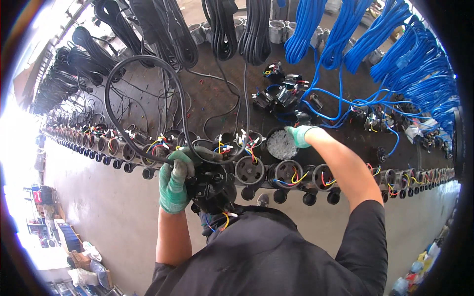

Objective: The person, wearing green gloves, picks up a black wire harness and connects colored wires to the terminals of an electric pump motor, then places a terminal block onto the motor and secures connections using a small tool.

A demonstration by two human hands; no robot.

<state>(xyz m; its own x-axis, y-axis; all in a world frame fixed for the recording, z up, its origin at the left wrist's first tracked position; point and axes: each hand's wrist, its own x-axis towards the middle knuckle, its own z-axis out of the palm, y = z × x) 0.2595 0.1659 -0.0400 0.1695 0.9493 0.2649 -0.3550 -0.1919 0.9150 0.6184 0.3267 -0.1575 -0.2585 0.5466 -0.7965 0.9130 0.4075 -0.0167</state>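
My left hand (pixel 174 183), in a green and grey glove, is closed round a black cable (pixel 107 101) that rises in a big loop over the bench. Right beside that hand is a black motor housing (pixel 213 190), close to my body, with yellow, blue and white-tipped wires (pixel 227 218) hanging under it. I cannot tell whether the hand also bears the housing. My right hand (pixel 300 136), in a green glove, is at the right rim of a round dark bowl of small clear-whitish pieces (pixel 281 144). Its fingers are drawn together and partly hidden; what they hold does not show.
Round motor housings (pixel 249 170) with coloured wires line the bench's near edge. Black cable bundles (pixel 222 29) hang at the far left, blue cable bundles (pixel 306 32) at the far right. Wired black parts (pixel 284 93) lie on the dark bench top (pixel 207 93); loose cables cross it.
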